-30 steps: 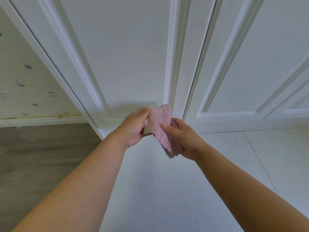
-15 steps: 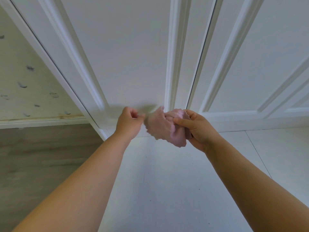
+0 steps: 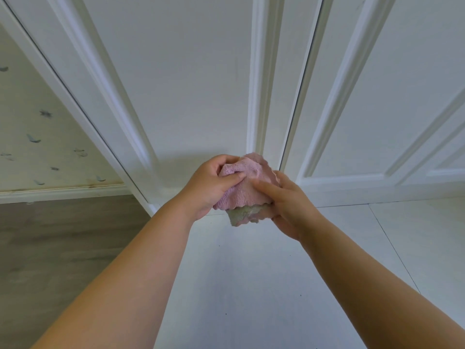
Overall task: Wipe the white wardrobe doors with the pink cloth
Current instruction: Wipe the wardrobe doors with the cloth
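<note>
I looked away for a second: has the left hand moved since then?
Yes. The left hand has shifted right, toward the gap between the wardrobe doors, and now grips the pink cloth again beside the right hand.

Pink cloth (image 3: pixel 245 187) with a greenish underside, white wardrobe doors (image 3: pixel 181 79), bird-patterned cream wallpaper (image 3: pixel 37 137).

I see soft, even daylight with no glare; the white doors (image 3: pixel 181 71) read slightly grey-blue. A faint shadow sits on the door just above the hands, toward 12 o'clock from the cloth (image 3: pixel 247 187). The floor (image 3: pixel 251 285) shows a mild bluish cast. Wide-angle distortion bends the door mouldings outward toward 10 and 2 o'clock. Focus is fair at centre; the wallpaper (image 3: pixel 37 137) at 9 o'clock is softer.
</note>
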`<move>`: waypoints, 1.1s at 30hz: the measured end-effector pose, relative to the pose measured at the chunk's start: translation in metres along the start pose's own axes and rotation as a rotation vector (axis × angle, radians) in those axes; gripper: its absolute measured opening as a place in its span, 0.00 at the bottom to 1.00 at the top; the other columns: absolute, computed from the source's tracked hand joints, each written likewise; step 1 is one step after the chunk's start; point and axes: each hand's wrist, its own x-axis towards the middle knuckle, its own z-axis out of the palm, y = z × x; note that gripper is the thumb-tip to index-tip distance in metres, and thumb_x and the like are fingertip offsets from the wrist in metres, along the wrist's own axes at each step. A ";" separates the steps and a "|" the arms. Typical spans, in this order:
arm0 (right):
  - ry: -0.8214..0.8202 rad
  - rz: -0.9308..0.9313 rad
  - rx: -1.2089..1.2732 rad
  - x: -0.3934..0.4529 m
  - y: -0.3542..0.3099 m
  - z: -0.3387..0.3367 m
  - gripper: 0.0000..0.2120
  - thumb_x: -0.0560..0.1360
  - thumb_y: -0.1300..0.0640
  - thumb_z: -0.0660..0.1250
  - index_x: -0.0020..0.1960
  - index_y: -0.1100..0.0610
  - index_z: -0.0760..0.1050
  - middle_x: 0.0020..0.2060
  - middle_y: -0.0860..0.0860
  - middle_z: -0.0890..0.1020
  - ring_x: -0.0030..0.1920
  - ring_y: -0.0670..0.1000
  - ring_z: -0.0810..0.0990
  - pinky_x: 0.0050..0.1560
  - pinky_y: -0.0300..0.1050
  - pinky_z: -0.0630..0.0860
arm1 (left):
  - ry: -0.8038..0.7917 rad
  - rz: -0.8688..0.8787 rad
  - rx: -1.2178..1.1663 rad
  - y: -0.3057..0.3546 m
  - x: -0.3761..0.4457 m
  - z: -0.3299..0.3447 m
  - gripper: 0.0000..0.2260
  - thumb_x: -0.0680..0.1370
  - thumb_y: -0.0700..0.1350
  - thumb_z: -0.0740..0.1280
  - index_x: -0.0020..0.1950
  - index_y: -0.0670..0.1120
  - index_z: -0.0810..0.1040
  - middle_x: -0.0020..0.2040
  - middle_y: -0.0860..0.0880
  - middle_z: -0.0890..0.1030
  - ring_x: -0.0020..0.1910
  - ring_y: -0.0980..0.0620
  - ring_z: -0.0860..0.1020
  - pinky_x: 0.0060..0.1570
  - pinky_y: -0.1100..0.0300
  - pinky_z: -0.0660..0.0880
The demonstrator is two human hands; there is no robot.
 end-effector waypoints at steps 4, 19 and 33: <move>0.323 -0.404 -0.071 -0.015 -0.062 0.024 0.10 0.76 0.66 0.69 0.55 0.59 0.75 0.44 0.50 0.85 0.39 0.54 0.85 0.35 0.53 0.79 | 0.220 0.056 -0.030 0.018 0.008 -0.003 0.16 0.75 0.50 0.75 0.60 0.53 0.76 0.54 0.50 0.82 0.50 0.51 0.83 0.51 0.52 0.82; 0.641 -1.097 -0.909 0.079 -0.019 0.042 0.18 0.77 0.73 0.61 0.66 0.65 0.72 0.66 0.56 0.75 0.71 0.54 0.72 0.69 0.54 0.71 | 0.752 0.480 1.051 0.023 0.009 -0.028 0.44 0.71 0.36 0.69 0.82 0.51 0.49 0.81 0.41 0.45 0.81 0.43 0.46 0.75 0.34 0.50; 0.718 -1.221 -0.801 0.074 -0.055 0.047 0.25 0.74 0.74 0.61 0.71 0.66 0.71 0.61 0.59 0.77 0.62 0.50 0.73 0.69 0.32 0.64 | 0.630 0.527 1.161 -0.020 0.012 -0.013 0.45 0.70 0.33 0.68 0.82 0.48 0.51 0.81 0.41 0.46 0.81 0.41 0.46 0.76 0.35 0.47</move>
